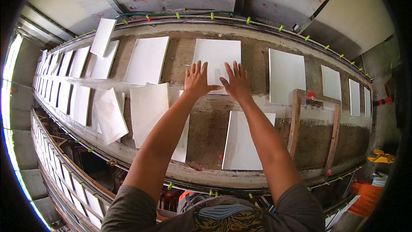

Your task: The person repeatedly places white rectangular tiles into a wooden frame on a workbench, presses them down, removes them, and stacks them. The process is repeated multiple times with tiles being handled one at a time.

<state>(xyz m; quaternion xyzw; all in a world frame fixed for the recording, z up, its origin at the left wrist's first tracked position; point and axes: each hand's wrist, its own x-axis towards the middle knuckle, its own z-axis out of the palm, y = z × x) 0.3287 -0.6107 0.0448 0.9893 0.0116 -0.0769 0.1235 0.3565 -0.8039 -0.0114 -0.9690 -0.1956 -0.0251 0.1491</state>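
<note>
Both my hands lie flat on a white rectangular sheet [217, 51] in the middle of the long brown table. My left hand [198, 80] rests on its near left part with fingers spread. Beside it, my right hand [236, 81] presses on the near right part, fingers apart and the thumb toward the other hand. Neither hand grips anything. Nearer to me, a second white sheet [240, 141] is partly covered by my right forearm. Left of my left forearm, another white sheet [150, 107] lies askew over others.
A wooden frame [295, 120] with a red piece at its corner stands on the table at right, overlapping white sheets. More sheets line both sides, one tilted sheet [103, 37] on another at far left. Bright green clips [248, 20] dot the table's rail. Orange cloth [365, 197] hangs lower right.
</note>
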